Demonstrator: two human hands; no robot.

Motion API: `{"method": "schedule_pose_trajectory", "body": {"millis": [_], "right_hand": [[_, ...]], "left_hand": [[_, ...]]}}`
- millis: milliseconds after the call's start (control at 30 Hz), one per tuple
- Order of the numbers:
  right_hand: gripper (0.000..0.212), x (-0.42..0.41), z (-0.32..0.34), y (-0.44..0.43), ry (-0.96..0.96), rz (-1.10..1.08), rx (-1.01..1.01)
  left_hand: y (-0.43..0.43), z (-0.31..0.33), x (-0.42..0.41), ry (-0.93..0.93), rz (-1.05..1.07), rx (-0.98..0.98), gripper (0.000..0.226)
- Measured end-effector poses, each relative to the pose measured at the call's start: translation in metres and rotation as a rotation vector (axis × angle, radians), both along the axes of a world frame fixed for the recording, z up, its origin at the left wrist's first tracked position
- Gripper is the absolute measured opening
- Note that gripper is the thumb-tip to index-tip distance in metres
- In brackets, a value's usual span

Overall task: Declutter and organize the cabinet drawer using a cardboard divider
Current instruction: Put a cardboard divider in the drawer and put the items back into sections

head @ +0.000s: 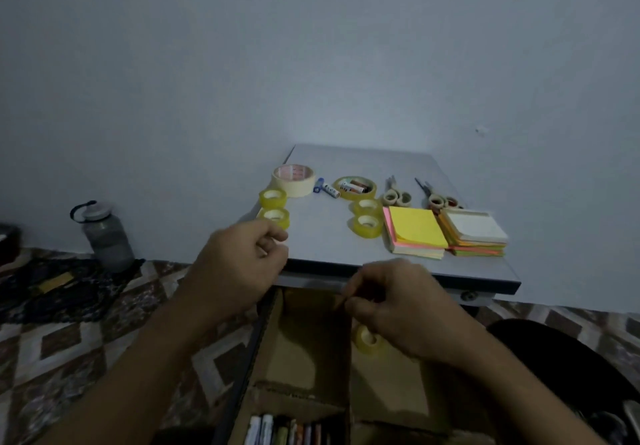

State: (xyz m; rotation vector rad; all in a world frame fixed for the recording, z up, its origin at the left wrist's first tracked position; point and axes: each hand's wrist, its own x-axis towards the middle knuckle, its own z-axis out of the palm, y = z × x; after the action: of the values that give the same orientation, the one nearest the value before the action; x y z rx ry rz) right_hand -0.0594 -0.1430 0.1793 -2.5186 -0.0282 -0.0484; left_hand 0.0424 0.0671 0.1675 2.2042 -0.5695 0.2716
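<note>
The open drawer (263, 351) below the grey cabinet top (325, 236) holds a brown cardboard divider (346, 347) that splits it into compartments. One yellow tape roll (367, 339) lies in the right compartment, and several markers (287, 432) fill the near left one. My right hand (398, 309) pinches the top edge of the divider's long middle wall. My left hand (239, 264) hovers curled at the cabinet's front left corner, just below a yellow tape roll (275, 216); whether it touches it I cannot tell.
On the cabinet top lie a wide masking tape roll (293, 179), more yellow tape rolls (366, 217), a tape ring holding batteries (355, 187), two scissors (438, 198) and two sticky-note stacks (415, 233). A grey water bottle (104, 236) stands on the patterned floor at left.
</note>
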Motion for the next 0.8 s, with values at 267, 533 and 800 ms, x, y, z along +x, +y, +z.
{"method": "schedule_pose_trajectory", "body": {"millis": [267,533,800], "right_hand": [[0.007,0.100,0.045,-0.079,-0.183,-0.136,-0.144],[0.017,0.218,0.037,-0.116,-0.123,-0.128,-0.253],[0.025,0.262,0.019,-0.119,-0.060,-0.048,-0.262]], "left_hand": [[-0.069,0.031,0.105,-0.020,0.020,0.351,0.025],[-0.128,0.028,0.170,-0.116,0.014,0.557,0.035],[-0.144,0.008,0.179,-0.282,0.040,0.677,0.027]]}}
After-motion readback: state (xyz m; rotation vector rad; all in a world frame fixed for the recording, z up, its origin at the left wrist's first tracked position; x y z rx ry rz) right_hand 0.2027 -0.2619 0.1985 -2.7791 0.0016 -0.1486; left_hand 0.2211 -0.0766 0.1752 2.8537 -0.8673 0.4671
